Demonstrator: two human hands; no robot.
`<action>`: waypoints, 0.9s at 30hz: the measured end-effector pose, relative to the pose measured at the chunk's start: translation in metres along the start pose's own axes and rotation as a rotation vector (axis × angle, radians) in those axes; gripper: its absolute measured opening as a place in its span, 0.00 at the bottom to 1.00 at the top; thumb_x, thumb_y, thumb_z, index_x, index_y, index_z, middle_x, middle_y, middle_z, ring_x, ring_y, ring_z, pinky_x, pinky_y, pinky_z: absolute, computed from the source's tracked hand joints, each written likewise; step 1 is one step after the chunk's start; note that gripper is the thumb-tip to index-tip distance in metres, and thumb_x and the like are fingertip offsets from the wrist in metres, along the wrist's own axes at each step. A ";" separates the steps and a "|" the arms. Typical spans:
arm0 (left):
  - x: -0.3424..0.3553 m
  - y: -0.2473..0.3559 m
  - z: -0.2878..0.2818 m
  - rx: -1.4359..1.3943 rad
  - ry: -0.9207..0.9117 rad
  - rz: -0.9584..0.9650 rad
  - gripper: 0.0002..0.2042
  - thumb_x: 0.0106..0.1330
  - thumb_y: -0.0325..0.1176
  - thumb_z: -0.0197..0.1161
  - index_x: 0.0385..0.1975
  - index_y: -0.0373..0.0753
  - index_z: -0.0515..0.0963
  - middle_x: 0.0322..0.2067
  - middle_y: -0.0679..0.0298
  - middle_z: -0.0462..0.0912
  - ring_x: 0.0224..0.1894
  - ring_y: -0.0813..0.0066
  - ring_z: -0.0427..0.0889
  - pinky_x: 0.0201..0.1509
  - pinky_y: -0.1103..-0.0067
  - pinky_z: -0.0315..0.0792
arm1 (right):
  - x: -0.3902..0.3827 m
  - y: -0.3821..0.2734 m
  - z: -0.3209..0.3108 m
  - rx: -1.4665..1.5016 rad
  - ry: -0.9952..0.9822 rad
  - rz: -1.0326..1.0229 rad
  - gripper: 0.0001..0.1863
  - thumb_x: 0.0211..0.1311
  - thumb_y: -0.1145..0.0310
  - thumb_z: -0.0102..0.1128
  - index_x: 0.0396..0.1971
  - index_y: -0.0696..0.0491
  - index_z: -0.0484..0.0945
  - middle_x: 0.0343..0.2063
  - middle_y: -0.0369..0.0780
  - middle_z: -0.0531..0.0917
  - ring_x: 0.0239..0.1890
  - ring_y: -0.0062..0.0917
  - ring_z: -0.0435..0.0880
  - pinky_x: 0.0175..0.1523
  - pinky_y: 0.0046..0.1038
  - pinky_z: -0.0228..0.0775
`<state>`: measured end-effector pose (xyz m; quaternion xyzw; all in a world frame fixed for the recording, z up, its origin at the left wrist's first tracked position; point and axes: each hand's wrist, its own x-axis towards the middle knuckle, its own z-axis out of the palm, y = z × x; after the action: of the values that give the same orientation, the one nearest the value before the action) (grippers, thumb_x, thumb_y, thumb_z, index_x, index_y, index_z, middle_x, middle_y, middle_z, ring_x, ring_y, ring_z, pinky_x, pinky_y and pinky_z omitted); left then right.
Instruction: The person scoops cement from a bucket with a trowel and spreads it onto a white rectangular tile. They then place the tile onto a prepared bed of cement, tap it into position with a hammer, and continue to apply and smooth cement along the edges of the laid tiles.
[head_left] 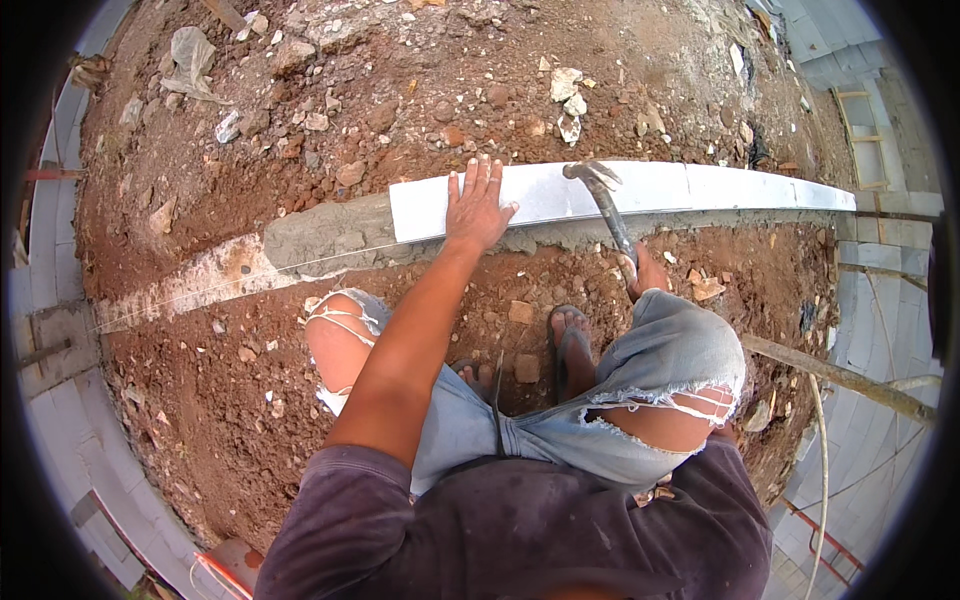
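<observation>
My left hand (478, 212) lies flat on the near-left end of a white block (545, 192), its fingers stretched out and pointing away from me. Gripped in my right hand (649, 272) is a claw hammer (613, 220) with a worn dark handle. The hammer's head is over the same block, just right of my left hand; whether it touches the block I cannot tell. Wet grey mortar (335, 236) spreads left of the block and shows along its near edge. A thin taut string (210, 292) runs along the near side of the row.
More white blocks (740, 186) continue the row to the right. Reddish soil with stones (400, 110) lies beyond and around my sandalled feet. A wooden pole (840, 378) slants in at the right. Pale block walls (60, 440) bound both sides. A crumpled plastic bag (190, 60) lies far left.
</observation>
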<state>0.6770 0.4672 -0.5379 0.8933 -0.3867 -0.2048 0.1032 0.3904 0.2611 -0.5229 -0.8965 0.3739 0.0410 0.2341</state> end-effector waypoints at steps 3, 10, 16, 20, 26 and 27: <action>-0.003 -0.002 0.003 -0.003 -0.018 -0.017 0.41 0.72 0.57 0.51 0.78 0.46 0.44 0.79 0.61 0.41 0.81 0.64 0.36 0.81 0.59 0.30 | -0.001 -0.006 -0.007 0.075 -0.031 0.034 0.18 0.71 0.49 0.56 0.45 0.49 0.77 0.27 0.56 0.80 0.33 0.58 0.79 0.37 0.50 0.68; 0.001 0.006 0.008 0.046 -0.009 0.005 0.40 0.73 0.58 0.49 0.78 0.44 0.45 0.79 0.61 0.41 0.81 0.64 0.35 0.81 0.59 0.28 | -0.024 0.019 0.012 0.144 0.200 0.145 0.12 0.69 0.61 0.59 0.47 0.50 0.78 0.25 0.50 0.81 0.29 0.45 0.79 0.38 0.42 0.69; 0.000 -0.002 0.000 0.039 -0.039 -0.037 0.41 0.72 0.55 0.52 0.78 0.42 0.44 0.79 0.58 0.40 0.81 0.61 0.35 0.80 0.57 0.27 | -0.027 -0.042 -0.044 0.300 0.061 0.243 0.16 0.62 0.77 0.57 0.50 0.50 0.77 0.30 0.51 0.82 0.35 0.48 0.82 0.44 0.42 0.71; 0.001 0.006 0.003 0.022 -0.004 0.000 0.43 0.70 0.56 0.55 0.78 0.42 0.45 0.79 0.56 0.41 0.81 0.59 0.35 0.80 0.55 0.27 | -0.038 -0.014 -0.032 0.370 0.153 0.173 0.13 0.67 0.65 0.58 0.49 0.49 0.77 0.33 0.51 0.83 0.38 0.50 0.83 0.45 0.45 0.71; 0.017 0.022 -0.011 -0.001 -0.061 0.018 0.49 0.62 0.64 0.61 0.76 0.40 0.51 0.75 0.50 0.55 0.79 0.53 0.42 0.78 0.49 0.27 | -0.024 -0.002 -0.024 0.304 0.040 0.312 0.24 0.71 0.43 0.54 0.48 0.51 0.79 0.34 0.53 0.84 0.42 0.50 0.84 0.45 0.49 0.71; 0.025 0.026 -0.007 -0.015 -0.045 0.039 0.49 0.61 0.65 0.61 0.76 0.40 0.53 0.74 0.50 0.56 0.79 0.53 0.44 0.78 0.49 0.27 | -0.018 0.001 -0.030 0.358 0.099 0.263 0.24 0.72 0.45 0.54 0.47 0.53 0.79 0.34 0.53 0.84 0.41 0.50 0.84 0.46 0.49 0.71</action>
<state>0.6782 0.4314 -0.5294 0.8800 -0.4046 -0.2258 0.1049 0.3741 0.2588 -0.4922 -0.7851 0.4999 -0.0397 0.3635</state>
